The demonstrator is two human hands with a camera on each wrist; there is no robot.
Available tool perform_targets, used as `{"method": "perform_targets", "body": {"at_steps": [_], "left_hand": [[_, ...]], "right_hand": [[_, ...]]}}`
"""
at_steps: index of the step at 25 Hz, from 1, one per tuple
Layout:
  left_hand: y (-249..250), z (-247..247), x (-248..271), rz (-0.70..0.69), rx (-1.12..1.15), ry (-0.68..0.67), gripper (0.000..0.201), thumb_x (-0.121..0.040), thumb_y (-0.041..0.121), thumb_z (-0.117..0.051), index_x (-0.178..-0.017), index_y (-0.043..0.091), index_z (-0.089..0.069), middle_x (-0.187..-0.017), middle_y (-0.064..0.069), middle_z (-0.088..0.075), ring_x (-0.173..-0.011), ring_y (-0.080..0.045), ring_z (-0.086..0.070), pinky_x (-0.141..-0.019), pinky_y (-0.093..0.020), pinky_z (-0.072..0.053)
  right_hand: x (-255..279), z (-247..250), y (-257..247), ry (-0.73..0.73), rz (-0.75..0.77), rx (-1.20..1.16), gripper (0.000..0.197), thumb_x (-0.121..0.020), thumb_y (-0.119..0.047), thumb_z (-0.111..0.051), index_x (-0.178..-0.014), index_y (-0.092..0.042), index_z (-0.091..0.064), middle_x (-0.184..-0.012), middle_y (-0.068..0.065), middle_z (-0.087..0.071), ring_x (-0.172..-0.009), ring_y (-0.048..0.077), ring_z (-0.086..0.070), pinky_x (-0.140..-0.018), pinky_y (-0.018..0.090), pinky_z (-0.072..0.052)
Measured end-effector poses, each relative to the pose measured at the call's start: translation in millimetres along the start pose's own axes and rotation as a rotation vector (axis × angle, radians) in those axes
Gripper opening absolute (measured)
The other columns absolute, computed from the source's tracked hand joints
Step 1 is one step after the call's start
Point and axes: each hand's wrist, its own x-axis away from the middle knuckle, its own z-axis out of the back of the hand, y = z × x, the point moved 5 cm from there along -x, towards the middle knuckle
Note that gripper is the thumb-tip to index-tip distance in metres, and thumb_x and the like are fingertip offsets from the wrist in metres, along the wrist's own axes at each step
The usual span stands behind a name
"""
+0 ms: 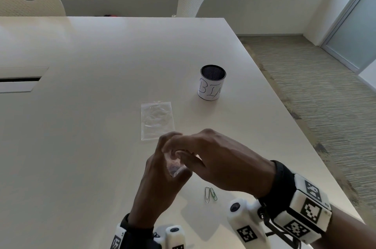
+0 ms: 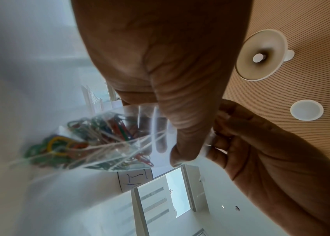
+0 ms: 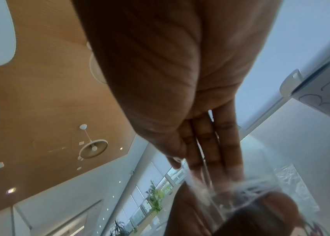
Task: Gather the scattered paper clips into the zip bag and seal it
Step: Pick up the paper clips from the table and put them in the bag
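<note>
Zip bag (image 2: 107,140) pinched between both hands, above the table (image 1: 91,106).

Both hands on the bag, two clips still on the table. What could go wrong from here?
1. The two paper clips lie on the table near the right hand; sealing now would likely leave them out.
2. The zip bag is held in the air, pinched by the left hand, already full of clips; if its mouth is unsealed, a tilt could spill them.
3. A second, empty bag lies flat beyond the hands and could be mistaken for the target.
</note>
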Motion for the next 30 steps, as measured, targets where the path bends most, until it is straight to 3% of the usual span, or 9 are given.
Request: {"method": "perform_targets", "body": {"at_steps": [6, 8, 11, 13, 17, 20, 22, 27, 30], "left_hand": [[-1, 2, 1, -0.041, 0.040, 0.005, 0.062, -0.083, 0.011, -0.084, -0.131, 0.028, -0.050, -0.099, 0.009, -0.071, -0.094, -0.012, -0.071, -0.069, -0.022, -0.060], [-4, 1, 0, -0.046, 0.048, 0.001, 0.063, -0.083, 0.010, -0.084, -0.132, 0.027, -0.049, -0.100, 0.009, -0.071, -0.098, -0.012, -0.071, -0.069, -0.019, -0.060], [-5, 1, 0, -0.047, 0.055, -0.007, 0.064, -0.082, 0.009, -0.084, -0.133, 0.027, -0.049, -0.100, 0.010, -0.071, -0.098, -0.012, -0.071, -0.073, -0.013, -0.056], [-6, 1, 0, -0.047, 0.061, -0.007, 0.064, -0.082, 0.009, -0.084, -0.132, 0.027, -0.049, -0.100, 0.010, -0.071, -0.097, -0.013, -0.071, -0.075, -0.014, -0.057], [-7, 0, -1, -0.051, 0.052, -0.014, 0.065, -0.082, 0.009, -0.085, -0.133, 0.028, -0.049, -0.101, 0.011, -0.071, -0.099, -0.012, -0.071, -0.074, -0.016, -0.059], [-8, -1, 0, -0.039, 0.042, -0.018, 0.065, -0.082, 0.011, -0.085, -0.132, 0.031, -0.049, -0.103, 0.012, -0.071, -0.099, -0.011, -0.071, -0.075, -0.018, -0.060], [-8, 0, 1, -0.034, 0.043, -0.009, 0.064, -0.083, 0.011, -0.084, -0.132, 0.032, -0.049, -0.103, 0.011, -0.071, -0.098, -0.012, -0.071, -0.074, -0.021, -0.060], [-6, 5, 1, -0.024, 0.050, 0.010, 0.062, -0.084, 0.012, -0.083, -0.132, 0.032, -0.048, -0.104, 0.009, -0.070, -0.085, -0.015, -0.070, -0.063, -0.033, -0.060], [-6, 4, 1, -0.041, 0.040, 0.006, 0.063, -0.083, 0.015, -0.084, -0.132, 0.031, -0.048, -0.104, 0.009, -0.069, -0.090, -0.014, -0.069, -0.067, -0.029, -0.061]], "right_hand": [[22, 40, 49, 0.345, -0.167, -0.079, 0.010, -0.097, -0.016, -0.071, -0.104, -0.022, -0.076, -0.089, -0.011, -0.079, -0.082, 0.003, -0.075, -0.081, 0.029, -0.061], [36, 32, 85, 0.210, -0.309, 0.011, 0.016, -0.094, -0.028, -0.075, -0.110, -0.025, -0.075, -0.097, -0.012, -0.076, -0.086, 0.003, -0.072, -0.082, 0.033, -0.061], [64, -3, 124, -0.189, -0.492, 0.199, 0.070, -0.082, -0.056, -0.078, -0.144, -0.033, -0.053, -0.136, -0.011, -0.059, -0.115, 0.005, -0.060, -0.101, 0.028, -0.054], [78, -23, 129, -0.272, -0.499, 0.250, 0.088, -0.076, -0.062, -0.080, -0.152, -0.041, -0.041, -0.143, -0.014, -0.047, -0.125, 0.007, -0.051, -0.108, 0.025, -0.046], [77, -49, 111, -0.173, -0.409, 0.143, 0.057, -0.085, -0.040, -0.082, -0.137, -0.038, -0.060, -0.131, -0.014, -0.049, -0.110, 0.004, -0.052, -0.101, 0.020, -0.047], [72, -59, 103, -0.088, -0.357, 0.104, 0.014, -0.094, -0.021, -0.075, -0.105, -0.028, -0.072, -0.113, -0.011, -0.060, -0.094, 0.008, -0.062, -0.086, 0.030, -0.056], [71, -62, 104, -0.056, -0.342, 0.134, 0.012, -0.098, -0.015, -0.067, -0.093, -0.025, -0.069, -0.104, -0.010, -0.061, -0.084, 0.010, -0.063, -0.076, 0.032, -0.056], [64, -61, 104, -0.037, -0.343, 0.208, 0.012, -0.101, -0.010, -0.060, -0.101, -0.019, -0.068, -0.103, -0.005, -0.065, -0.085, 0.016, -0.065, -0.073, 0.028, -0.053], [61, -59, 108, -0.063, -0.389, 0.217, 0.016, -0.102, -0.014, -0.057, -0.114, -0.020, -0.066, -0.110, -0.002, -0.065, -0.093, 0.019, -0.065, -0.076, 0.024, -0.048]]}}
